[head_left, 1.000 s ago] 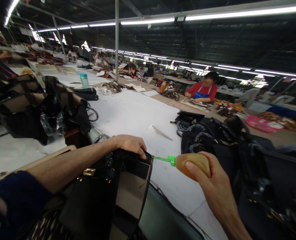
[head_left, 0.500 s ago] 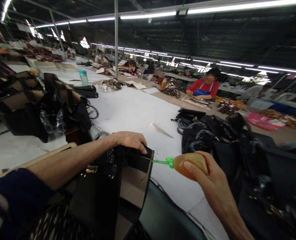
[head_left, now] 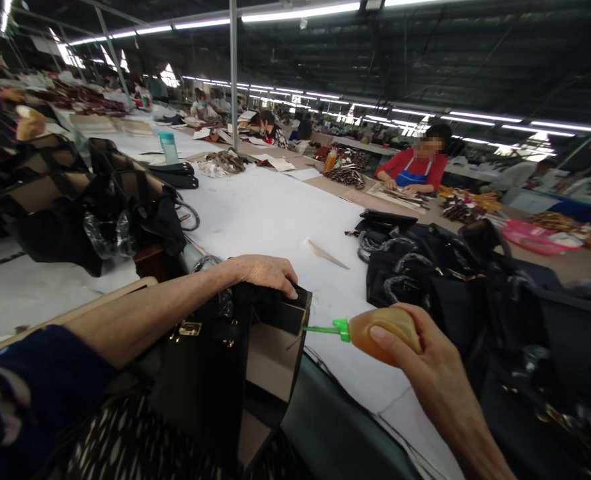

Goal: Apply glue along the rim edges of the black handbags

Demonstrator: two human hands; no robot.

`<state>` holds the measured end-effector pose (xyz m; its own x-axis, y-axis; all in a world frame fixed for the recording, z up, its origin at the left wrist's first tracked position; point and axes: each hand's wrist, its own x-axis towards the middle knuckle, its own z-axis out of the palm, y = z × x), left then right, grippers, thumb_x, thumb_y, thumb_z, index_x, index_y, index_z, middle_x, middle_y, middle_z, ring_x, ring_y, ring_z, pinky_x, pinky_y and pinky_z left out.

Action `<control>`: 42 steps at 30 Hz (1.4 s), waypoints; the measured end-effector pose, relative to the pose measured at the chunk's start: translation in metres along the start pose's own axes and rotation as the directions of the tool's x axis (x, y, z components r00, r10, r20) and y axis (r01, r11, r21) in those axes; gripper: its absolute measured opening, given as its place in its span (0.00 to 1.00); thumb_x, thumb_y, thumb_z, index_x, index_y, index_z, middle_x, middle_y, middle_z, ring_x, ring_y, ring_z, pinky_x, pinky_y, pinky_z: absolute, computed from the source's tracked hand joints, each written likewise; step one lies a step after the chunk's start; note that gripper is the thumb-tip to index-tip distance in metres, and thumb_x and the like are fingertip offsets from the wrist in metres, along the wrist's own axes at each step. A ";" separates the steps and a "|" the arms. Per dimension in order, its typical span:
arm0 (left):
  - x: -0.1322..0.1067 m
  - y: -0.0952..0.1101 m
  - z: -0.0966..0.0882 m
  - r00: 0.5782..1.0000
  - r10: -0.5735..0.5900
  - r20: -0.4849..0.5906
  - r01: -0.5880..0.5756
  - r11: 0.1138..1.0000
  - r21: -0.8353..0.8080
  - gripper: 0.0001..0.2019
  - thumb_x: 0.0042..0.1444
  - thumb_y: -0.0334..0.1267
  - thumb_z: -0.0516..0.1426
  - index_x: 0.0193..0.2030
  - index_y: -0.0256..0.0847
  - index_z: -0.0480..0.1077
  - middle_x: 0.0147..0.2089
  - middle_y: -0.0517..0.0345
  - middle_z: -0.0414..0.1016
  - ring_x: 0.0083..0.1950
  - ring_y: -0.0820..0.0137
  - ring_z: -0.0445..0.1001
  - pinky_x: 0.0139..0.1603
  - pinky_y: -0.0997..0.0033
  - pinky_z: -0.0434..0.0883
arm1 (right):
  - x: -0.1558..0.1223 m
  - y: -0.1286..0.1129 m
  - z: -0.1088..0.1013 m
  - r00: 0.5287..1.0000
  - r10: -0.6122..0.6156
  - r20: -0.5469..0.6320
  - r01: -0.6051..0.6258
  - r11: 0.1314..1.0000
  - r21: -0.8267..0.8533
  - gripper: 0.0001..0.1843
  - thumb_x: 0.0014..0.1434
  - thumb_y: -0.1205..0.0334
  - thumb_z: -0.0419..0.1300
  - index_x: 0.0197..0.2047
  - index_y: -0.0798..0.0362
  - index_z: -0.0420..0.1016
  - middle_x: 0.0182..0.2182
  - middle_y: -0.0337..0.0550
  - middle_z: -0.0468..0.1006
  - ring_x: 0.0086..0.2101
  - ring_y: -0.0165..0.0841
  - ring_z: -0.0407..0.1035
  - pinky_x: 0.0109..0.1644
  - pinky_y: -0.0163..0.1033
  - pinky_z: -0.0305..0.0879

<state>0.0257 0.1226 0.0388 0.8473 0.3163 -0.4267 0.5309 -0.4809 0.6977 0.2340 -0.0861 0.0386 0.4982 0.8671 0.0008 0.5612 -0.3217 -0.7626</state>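
Observation:
My right hand [head_left: 425, 353] is wrapped round a soft glue bottle [head_left: 382, 333] filled with amber liquid. Its green nozzle points left, and the thin tip meets the edge of a black handbag [head_left: 200, 373], whose beige inside faces right. Across the top of the bag lies my left hand [head_left: 268, 272], its fingers curled over the upper edge and gripping it. Gold fittings show on the bag's front. The bag rests against my lap at the table's near side, and its lower part runs out of view.
Black bags are piled at the right [head_left: 425, 267] and more stand at the left [head_left: 50, 207]. A pointed off-white scrap [head_left: 325, 253] lies on the white tabletop [head_left: 265, 213]. Farther back are a teal cup [head_left: 168, 148] and a person in red [head_left: 415, 167] at work.
The nozzle tip has moved slightly down along the bag's edge. My left hand keeps its hold on the bag. The camera view has shifted a little.

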 end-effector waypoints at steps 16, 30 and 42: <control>-0.003 0.003 -0.003 0.999 -0.002 -0.037 0.004 0.999 0.047 0.12 0.49 0.44 0.54 0.29 0.36 0.70 0.26 0.61 0.69 0.29 0.72 0.65 0.28 0.74 0.59 | -0.014 0.004 0.005 0.998 0.042 0.040 -0.042 0.999 -0.002 0.28 0.48 0.41 0.61 0.47 0.50 0.67 0.32 0.40 0.76 0.35 0.43 0.70 0.40 0.46 0.63; 0.001 -0.004 -0.004 0.995 0.030 -0.096 -0.026 0.999 0.032 0.11 0.49 0.44 0.54 0.30 0.37 0.69 0.26 0.62 0.68 0.28 0.73 0.63 0.29 0.74 0.58 | -0.022 0.017 0.009 0.993 0.080 0.088 -0.076 0.996 -0.052 0.26 0.50 0.40 0.60 0.47 0.48 0.66 0.31 0.38 0.75 0.34 0.42 0.69 0.40 0.45 0.63; 0.002 -0.005 -0.006 0.990 0.033 -0.135 -0.030 0.999 0.025 0.12 0.51 0.43 0.53 0.32 0.35 0.70 0.28 0.61 0.69 0.28 0.73 0.63 0.28 0.75 0.57 | -0.026 0.015 0.008 0.993 0.069 0.100 -0.067 0.997 -0.030 0.25 0.50 0.41 0.59 0.45 0.49 0.67 0.29 0.37 0.75 0.32 0.40 0.69 0.36 0.41 0.63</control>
<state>0.0250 0.1306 0.0383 0.8546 0.4076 -0.3218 0.5054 -0.5106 0.6956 0.2246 -0.1106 0.0218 0.4671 0.8765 -0.1169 0.5463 -0.3899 -0.7413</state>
